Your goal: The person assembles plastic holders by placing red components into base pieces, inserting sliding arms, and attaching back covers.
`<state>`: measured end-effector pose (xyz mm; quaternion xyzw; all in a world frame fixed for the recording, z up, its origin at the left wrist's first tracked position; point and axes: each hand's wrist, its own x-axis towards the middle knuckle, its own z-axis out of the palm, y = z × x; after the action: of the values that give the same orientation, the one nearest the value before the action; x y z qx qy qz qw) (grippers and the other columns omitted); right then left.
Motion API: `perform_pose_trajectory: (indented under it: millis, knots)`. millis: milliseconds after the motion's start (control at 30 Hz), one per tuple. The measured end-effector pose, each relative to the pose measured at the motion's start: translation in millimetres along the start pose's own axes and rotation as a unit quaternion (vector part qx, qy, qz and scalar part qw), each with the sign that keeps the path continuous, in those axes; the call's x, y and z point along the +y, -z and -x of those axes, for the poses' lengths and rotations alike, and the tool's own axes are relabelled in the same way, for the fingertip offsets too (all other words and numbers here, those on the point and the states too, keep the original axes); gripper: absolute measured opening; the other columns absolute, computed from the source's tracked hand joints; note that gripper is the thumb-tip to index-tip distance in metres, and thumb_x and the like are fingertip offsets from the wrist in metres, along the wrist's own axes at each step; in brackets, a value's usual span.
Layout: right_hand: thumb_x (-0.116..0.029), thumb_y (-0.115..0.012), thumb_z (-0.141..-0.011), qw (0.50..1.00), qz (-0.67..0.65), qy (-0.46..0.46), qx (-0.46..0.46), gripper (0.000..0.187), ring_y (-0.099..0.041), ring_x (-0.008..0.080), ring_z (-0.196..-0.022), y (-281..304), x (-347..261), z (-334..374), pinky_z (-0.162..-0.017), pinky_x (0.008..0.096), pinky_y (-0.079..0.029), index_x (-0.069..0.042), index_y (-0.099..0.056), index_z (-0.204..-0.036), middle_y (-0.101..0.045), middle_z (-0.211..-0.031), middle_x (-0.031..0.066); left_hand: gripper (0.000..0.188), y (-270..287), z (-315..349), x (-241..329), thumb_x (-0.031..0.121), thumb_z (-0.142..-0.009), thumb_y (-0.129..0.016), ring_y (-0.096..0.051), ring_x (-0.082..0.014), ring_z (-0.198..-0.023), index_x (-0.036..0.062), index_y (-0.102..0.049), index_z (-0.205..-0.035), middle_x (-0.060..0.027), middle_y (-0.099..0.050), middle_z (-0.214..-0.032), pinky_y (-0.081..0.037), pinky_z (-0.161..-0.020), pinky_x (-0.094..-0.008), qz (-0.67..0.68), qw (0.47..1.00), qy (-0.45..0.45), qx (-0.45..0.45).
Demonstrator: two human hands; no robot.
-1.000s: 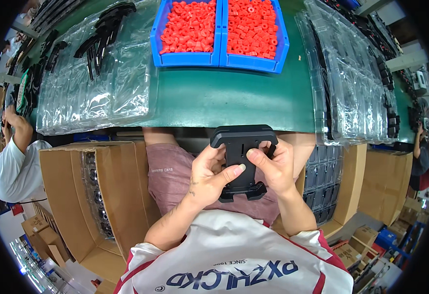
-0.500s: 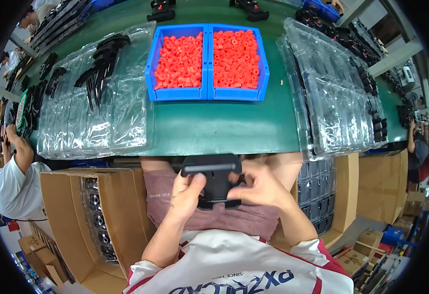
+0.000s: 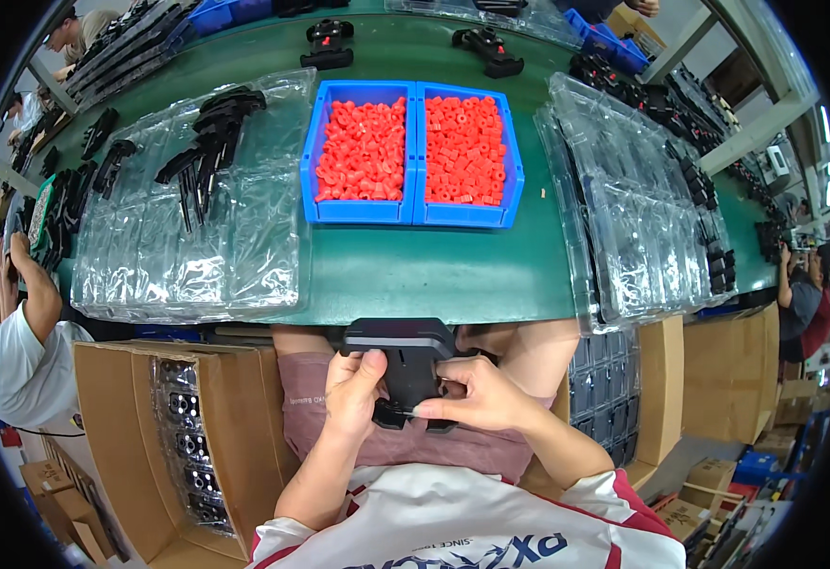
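Over my lap, just in front of the table edge, I hold a black plastic clamp-type holder (image 3: 409, 372) with a wide padded bar at its far end and small feet at its near end. My left hand (image 3: 350, 391) is closed round its left side, thumb on the front. My right hand (image 3: 477, 394) grips the lower right side, with the thumb by the near end; its other fingers are partly hidden behind the part. Beyond stand two joined blue bins (image 3: 413, 220), both filled with small red plastic pieces (image 3: 363, 152).
Clear plastic trays (image 3: 244, 275) with black parts lie on the left; more stacked trays (image 3: 638, 228) are on the right. Two black assemblies (image 3: 328, 45) sit farther back. Open cardboard boxes (image 3: 116, 417) with packed parts flank my legs. Co-workers (image 3: 21, 356) sit at both sides.
The view has shifted, so the bins and table appear lower. My right hand has moved in along the holder's right side toward its near end; the left hand keeps its grip.
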<state>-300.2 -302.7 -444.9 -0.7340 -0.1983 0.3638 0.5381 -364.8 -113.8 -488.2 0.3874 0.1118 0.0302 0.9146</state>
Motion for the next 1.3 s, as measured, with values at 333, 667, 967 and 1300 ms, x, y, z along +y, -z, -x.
perform_pose_trajectory:
  millis: [333,667,967,1300]
  knots:
    - [-0.010,-0.080,-0.074,0.982,0.000,0.151,0.113,0.034,-0.037,0.0049,-0.051,3,-40,6,-0.045,0.0199,-0.027,0.002,-0.069,-0.103,-0.057,-0.064,-0.0022,0.037,-46,-3,24,0.027,-0.098,-0.053,-0.062,-0.0337,-0.104,0.0040,-0.050,-0.127,-0.0186,-0.061,-0.117,-0.048,-0.094,-0.0453,0.090,0.976,-0.188,0.064]
    - [-0.019,-0.074,-0.076,0.863,0.239,0.277,0.349,0.029,-0.039,0.0059,-0.052,112,-184,-104,-0.049,0.0201,-0.031,0.003,-0.070,-0.096,-0.051,-0.059,-0.0028,0.033,0,20,41,0.015,-0.101,-0.046,-0.064,-0.0328,-0.096,-0.0005,-0.049,-0.130,-0.0191,-0.066,-0.092,-0.048,-0.095,-0.0453,0.003,0.982,-0.164,-0.096]
    - [-0.022,-0.065,-0.081,0.825,0.461,0.186,0.270,0.029,-0.066,0.0308,-0.066,121,-147,-209,-0.062,0.0395,-0.051,0.005,-0.069,-0.091,-0.069,-0.073,0.0144,0.032,28,43,40,0.015,-0.100,-0.047,-0.066,-0.0313,-0.091,-0.0005,-0.050,-0.128,-0.0168,-0.067,-0.084,-0.050,-0.089,-0.0430,-0.013,0.987,-0.148,-0.060]
    - [-0.017,-0.062,-0.077,0.710,0.636,0.259,0.154,0.026,-0.065,0.0380,-0.077,81,-131,-247,-0.069,0.0456,-0.052,-0.003,-0.065,-0.099,-0.069,-0.089,0.0179,0.027,64,102,61,0.011,-0.098,-0.051,-0.066,-0.0271,-0.079,-0.0008,-0.055,-0.122,-0.0168,-0.066,-0.082,-0.051,-0.079,-0.0345,-0.121,0.976,-0.105,0.145]
